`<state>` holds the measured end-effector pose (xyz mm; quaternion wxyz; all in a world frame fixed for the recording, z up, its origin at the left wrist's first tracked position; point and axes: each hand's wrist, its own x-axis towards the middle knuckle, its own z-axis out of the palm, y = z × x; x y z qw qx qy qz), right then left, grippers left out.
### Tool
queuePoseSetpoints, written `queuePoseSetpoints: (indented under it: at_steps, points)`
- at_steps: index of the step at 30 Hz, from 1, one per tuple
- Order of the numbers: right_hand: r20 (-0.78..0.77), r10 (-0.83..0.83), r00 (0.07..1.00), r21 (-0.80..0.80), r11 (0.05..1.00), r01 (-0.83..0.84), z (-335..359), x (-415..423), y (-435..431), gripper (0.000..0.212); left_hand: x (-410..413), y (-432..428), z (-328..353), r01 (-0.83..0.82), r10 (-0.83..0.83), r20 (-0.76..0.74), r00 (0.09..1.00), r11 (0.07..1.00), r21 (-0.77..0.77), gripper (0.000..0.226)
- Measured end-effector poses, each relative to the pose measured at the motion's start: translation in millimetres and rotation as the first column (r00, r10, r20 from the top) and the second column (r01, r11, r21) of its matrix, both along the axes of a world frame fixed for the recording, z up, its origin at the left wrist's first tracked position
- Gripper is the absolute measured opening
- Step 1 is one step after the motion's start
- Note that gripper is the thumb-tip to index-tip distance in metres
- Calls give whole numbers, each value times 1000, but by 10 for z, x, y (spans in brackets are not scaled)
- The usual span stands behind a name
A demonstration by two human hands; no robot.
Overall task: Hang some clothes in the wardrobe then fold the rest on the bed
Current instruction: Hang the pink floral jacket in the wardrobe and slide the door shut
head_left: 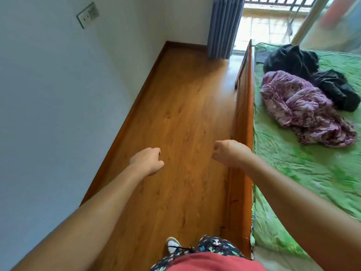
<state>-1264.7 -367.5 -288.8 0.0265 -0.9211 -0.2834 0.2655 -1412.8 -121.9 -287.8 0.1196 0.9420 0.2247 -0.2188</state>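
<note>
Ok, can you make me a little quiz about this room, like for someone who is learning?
1. True or false: the left hand is holding a shirt.
2. What colour is the bed sheet? A red, B green, C white.
3. Fill the gap: the purple flowery garment lies ____ to the person than the black clothes.
Key: 1 false; it and the right hand both hold nothing. 2 B. 3 nearer.
</note>
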Motion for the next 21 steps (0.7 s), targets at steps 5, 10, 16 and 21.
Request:
queuePoseSetpoints:
  at_steps: [5, 10, 16, 21]
  points:
    - [91, -148, 985, 72, 987, 142, 423, 703, -97, 38, 1087, 96, 386, 123, -129, 143, 981, 991, 49, 46]
    - [192, -247, 950, 154, 963, 219, 681, 1600, -335, 32, 2199, -89, 568, 220, -242, 264, 934, 969, 110, 46]
    - [213, -331, 919, 205, 935, 289, 898, 2819, -557, 42, 3640, -306, 829, 260, -299, 305, 904, 952, 160, 46]
    - [201, -426, 882, 229, 896, 380, 1001, 3561, -763, 42, 4607, -550, 986, 338, -363, 326, 873, 932, 131, 46]
